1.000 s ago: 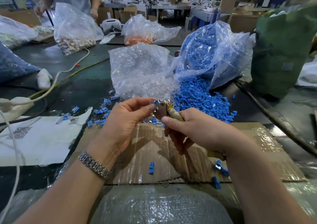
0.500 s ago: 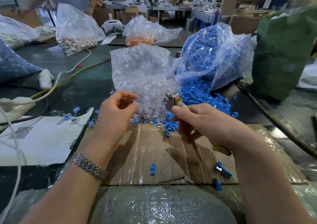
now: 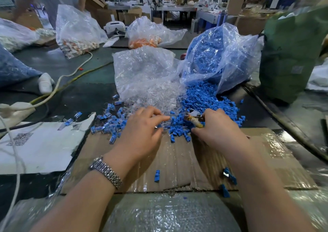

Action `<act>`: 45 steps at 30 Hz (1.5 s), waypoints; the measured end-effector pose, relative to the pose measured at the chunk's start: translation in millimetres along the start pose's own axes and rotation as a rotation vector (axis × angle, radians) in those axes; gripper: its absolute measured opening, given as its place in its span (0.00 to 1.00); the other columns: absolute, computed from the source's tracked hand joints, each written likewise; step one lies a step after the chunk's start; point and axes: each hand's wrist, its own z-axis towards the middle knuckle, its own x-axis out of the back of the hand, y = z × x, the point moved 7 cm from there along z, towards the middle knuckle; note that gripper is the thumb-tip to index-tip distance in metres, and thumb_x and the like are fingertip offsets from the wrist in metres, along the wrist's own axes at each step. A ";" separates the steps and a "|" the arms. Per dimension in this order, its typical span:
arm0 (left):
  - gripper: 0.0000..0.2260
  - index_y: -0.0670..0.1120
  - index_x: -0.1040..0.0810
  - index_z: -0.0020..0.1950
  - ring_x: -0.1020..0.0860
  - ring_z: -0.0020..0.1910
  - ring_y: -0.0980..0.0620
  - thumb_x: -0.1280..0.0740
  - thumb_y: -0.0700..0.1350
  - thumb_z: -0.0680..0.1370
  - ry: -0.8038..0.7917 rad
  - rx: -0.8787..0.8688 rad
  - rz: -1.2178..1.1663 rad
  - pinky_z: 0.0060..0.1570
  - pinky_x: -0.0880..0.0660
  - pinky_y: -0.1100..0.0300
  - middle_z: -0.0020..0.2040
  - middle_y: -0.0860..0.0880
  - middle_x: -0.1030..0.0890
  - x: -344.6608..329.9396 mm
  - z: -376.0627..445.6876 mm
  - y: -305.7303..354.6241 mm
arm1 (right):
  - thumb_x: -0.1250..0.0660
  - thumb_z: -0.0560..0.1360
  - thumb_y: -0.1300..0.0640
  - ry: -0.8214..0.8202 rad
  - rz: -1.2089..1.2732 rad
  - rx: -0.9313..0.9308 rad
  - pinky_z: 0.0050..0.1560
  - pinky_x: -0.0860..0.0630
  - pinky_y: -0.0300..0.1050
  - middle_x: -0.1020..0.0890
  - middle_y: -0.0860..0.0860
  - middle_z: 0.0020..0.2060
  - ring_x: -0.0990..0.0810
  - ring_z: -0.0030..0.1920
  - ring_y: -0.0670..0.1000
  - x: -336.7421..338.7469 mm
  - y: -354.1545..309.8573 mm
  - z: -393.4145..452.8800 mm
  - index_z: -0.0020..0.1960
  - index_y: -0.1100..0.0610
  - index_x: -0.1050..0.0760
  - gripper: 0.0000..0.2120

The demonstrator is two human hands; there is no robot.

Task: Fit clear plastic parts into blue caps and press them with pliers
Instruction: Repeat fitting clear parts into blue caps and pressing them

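Blue caps (image 3: 198,100) and clear plastic parts (image 3: 156,96) lie heaped under both your hands on the worktop (image 3: 85,93).

From your head view, your left hand (image 3: 140,135) reaches palm down into the edge of the heaps, fingers bent among the clear and blue pieces; you cannot tell from here whether it has one pinched. Your right hand (image 3: 218,130) is curled round the pliers (image 3: 194,118), whose metal nose points left over the blue caps. Both piles spill toward you from two plastic bags, the clear bag (image 3: 142,68) on the left and the blue-filled bag (image 3: 218,57) touching it on the right. Nearer you, a taped cardboard sheet (image 3: 177,160) carries a few stray caps, and a metal watch (image 3: 106,171) sits on your left wrist.
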 end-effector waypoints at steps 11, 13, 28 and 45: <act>0.06 0.55 0.21 0.54 0.27 0.50 0.61 0.30 0.50 0.78 -0.106 -0.001 -0.042 0.57 0.25 0.58 0.50 0.60 0.25 -7.6 -6.1 3.6 | 0.30 0.74 0.36 -0.032 -0.061 -0.004 0.60 0.27 0.56 0.27 0.58 0.61 0.28 0.63 0.61 -3.2 -1.5 -2.4 0.63 0.57 0.30 0.29; 0.05 0.55 0.21 0.51 0.24 0.44 0.62 0.29 0.47 0.77 -0.130 0.026 -0.122 0.49 0.22 0.57 0.45 0.61 0.22 -5.2 -8.4 4.2 | 0.31 0.73 0.34 -0.034 -0.065 -0.002 0.60 0.27 0.56 0.26 0.58 0.61 0.28 0.63 0.61 -3.2 -1.6 -2.5 0.63 0.57 0.30 0.30; 0.14 0.50 0.20 0.57 0.15 0.43 0.52 0.25 0.36 0.74 -0.211 0.267 -0.756 0.42 0.18 0.61 0.47 0.48 0.16 0.9 -8.0 -7.7 | 0.29 0.76 0.45 0.044 -0.080 0.217 0.59 0.32 0.57 0.27 0.49 0.46 0.30 0.61 0.57 -1.7 -28.1 -7.5 0.49 0.48 0.21 0.07; 0.12 0.46 0.13 0.47 0.15 0.44 0.49 0.24 0.39 0.65 -0.178 0.368 -1.179 0.45 0.18 0.61 0.47 0.43 0.13 0.3 -8.9 -9.3 | 0.24 0.74 0.58 0.061 0.741 0.465 0.48 0.21 0.37 0.14 0.43 0.37 0.17 0.40 0.40 26.7 -38.7 -19.4 0.45 0.49 0.15 0.04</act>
